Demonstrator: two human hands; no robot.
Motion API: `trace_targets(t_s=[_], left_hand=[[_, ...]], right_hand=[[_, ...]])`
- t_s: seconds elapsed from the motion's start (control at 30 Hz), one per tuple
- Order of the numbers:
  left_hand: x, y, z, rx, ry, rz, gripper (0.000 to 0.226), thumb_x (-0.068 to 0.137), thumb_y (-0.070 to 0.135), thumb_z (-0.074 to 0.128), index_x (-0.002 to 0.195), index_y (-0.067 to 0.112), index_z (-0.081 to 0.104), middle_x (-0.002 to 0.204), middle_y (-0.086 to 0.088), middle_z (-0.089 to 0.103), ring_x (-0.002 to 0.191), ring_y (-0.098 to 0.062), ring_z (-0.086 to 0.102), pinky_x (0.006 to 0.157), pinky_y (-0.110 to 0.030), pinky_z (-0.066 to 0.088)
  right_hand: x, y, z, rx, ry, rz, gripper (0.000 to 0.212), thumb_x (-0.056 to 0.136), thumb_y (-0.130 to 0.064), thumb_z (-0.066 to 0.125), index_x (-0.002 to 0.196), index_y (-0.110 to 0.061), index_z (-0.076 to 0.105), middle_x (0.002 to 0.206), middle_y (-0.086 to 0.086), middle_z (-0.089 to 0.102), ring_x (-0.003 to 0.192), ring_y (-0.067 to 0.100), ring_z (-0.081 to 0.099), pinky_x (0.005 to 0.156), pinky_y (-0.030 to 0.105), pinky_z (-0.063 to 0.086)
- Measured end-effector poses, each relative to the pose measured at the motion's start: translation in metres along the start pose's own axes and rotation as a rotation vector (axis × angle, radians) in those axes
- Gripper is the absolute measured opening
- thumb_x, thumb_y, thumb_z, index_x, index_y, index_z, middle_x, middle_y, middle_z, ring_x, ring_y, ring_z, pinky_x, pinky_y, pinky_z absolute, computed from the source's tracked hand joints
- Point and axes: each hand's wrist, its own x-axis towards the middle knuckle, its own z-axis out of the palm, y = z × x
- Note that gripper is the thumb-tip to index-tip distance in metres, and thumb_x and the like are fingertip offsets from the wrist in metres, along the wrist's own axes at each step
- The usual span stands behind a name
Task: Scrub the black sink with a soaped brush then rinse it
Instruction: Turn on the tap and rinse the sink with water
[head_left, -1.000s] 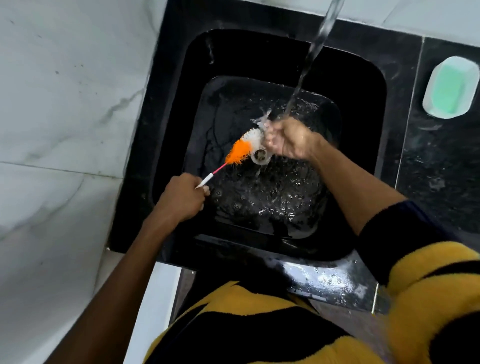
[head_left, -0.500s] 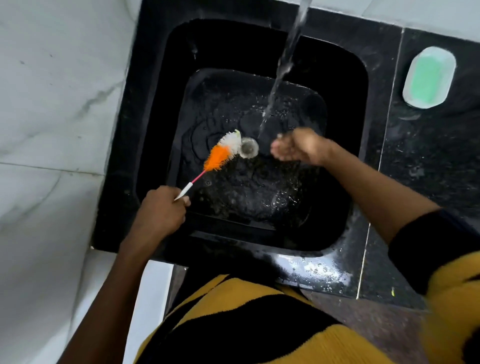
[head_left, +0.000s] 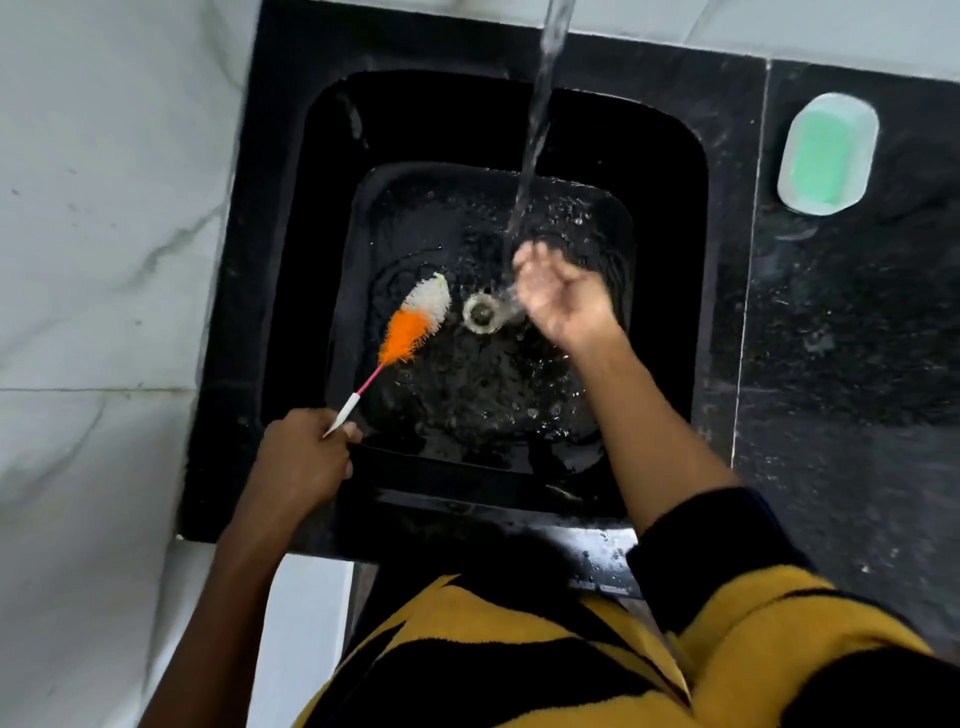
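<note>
The black sink (head_left: 322, 171) fills the middle of the view, its wet floor spotted with bubbles around a round drain (head_left: 481, 313). Water (head_left: 537, 119) streams down from the top onto my right hand (head_left: 563, 297), which is cupped loosely under it, palm up, holding nothing, just right of the drain. My left hand (head_left: 306, 457) grips the white handle of a thin brush (head_left: 415, 319) at the sink's near left edge. Its orange and white bristle head lies over the sink floor, left of the drain.
A white soap dish with a green bar (head_left: 826, 153) sits on the black stone counter (head_left: 852, 364) at the right. A white marble wall (head_left: 104, 234) stands close on the left. My yellow and black sleeve covers the lower right.
My right hand let go of the brush head and moved right under the running water. The brush head slid left, off the drain. The view shifted slightly.
</note>
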Motion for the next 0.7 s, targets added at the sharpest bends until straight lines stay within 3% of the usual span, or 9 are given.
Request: trace_targets(t_s=[0.07,0.1,0.2,0.27,0.37,0.47,0.53,0.6,0.7], left_hand=[[0.002,0.000,-0.002,0.001,0.002,0.009,0.024,0.093,0.018,0.059,0.071,0.017,0.070,0.052,-0.005,0.067,0.053,-0.018,0.063,0.051,-0.026,0.042],[0.003,0.001,-0.004,-0.004,0.007,0.009,0.025,0.093,0.018,0.059,0.071,0.017,0.070,0.052,-0.005,0.067,0.053,-0.019,0.063,0.051,-0.027,0.042],[0.005,0.002,-0.005,-0.006,0.005,0.006,0.025,0.094,0.017,0.058,0.072,0.016,0.070,0.051,-0.005,0.066,0.054,-0.018,0.064,0.050,-0.026,0.040],[0.005,0.003,-0.006,0.002,-0.001,0.012,0.026,0.094,0.017,0.059,0.071,0.015,0.070,0.051,-0.005,0.066,0.055,-0.018,0.064,0.051,-0.026,0.039],[0.006,0.002,-0.009,0.001,0.001,0.014,0.029,0.092,0.017,0.060,0.064,0.013,0.068,0.049,-0.004,0.065,0.054,-0.021,0.062,0.056,-0.030,0.043],[0.007,-0.001,-0.014,-0.023,0.013,0.009,0.026,0.093,0.016,0.058,0.070,0.015,0.071,0.049,-0.005,0.065,0.054,-0.021,0.061,0.058,-0.031,0.044],[0.006,-0.002,-0.016,-0.041,0.023,0.008,0.026,0.095,0.016,0.058,0.073,0.014,0.072,0.049,-0.006,0.065,0.052,-0.019,0.059,0.055,-0.030,0.043],[0.005,-0.002,-0.017,-0.042,0.025,0.014,0.026,0.095,0.016,0.058,0.074,0.013,0.072,0.048,-0.006,0.064,0.051,-0.020,0.058,0.055,-0.031,0.041],[0.005,-0.002,-0.017,-0.055,0.013,0.013,0.025,0.096,0.017,0.058,0.075,0.013,0.072,0.049,-0.006,0.064,0.050,-0.020,0.056,0.055,-0.031,0.040]], right_hand=[[-0.024,-0.030,-0.026,0.349,-0.095,-0.150,0.031,0.097,-0.001,0.039,0.117,0.015,0.057,0.114,0.032,0.061,0.112,0.032,0.061,0.092,0.030,0.052],[-0.032,-0.040,-0.037,0.452,-0.070,-0.232,0.034,0.095,0.004,0.040,0.126,0.011,0.054,0.121,0.031,0.059,0.116,0.032,0.059,0.091,0.030,0.054],[-0.032,-0.028,-0.060,0.424,0.112,-0.334,0.041,0.093,0.006,0.032,0.129,0.004,0.053,0.120,0.027,0.061,0.108,0.029,0.063,0.068,0.033,0.060],[-0.018,0.001,-0.060,0.296,0.208,-0.311,0.035,0.092,0.009,0.031,0.115,0.006,0.058,0.111,0.027,0.064,0.095,0.032,0.067,0.069,0.036,0.061],[0.006,0.037,-0.034,0.132,0.297,-0.202,0.029,0.096,-0.001,0.035,0.098,0.006,0.063,0.086,0.019,0.065,0.073,0.024,0.062,0.079,0.028,0.053],[0.029,0.053,0.007,0.045,0.267,-0.090,0.035,0.101,-0.013,0.029,0.083,-0.003,0.057,0.070,0.009,0.053,0.056,0.017,0.047,0.059,0.025,0.039],[0.039,0.054,0.032,0.037,0.235,-0.067,0.034,0.102,-0.016,0.027,0.080,-0.008,0.052,0.065,0.003,0.046,0.054,0.013,0.039,0.054,0.022,0.031],[0.043,0.045,0.048,0.037,0.184,-0.068,0.030,0.102,-0.017,0.027,0.080,-0.011,0.047,0.062,0.001,0.042,0.052,0.011,0.035,0.049,0.021,0.029],[0.034,0.018,0.055,-0.174,0.090,-0.007,0.022,0.098,-0.014,0.025,0.091,-0.011,0.045,0.063,0.003,0.040,0.049,0.011,0.035,0.042,0.022,0.032]])
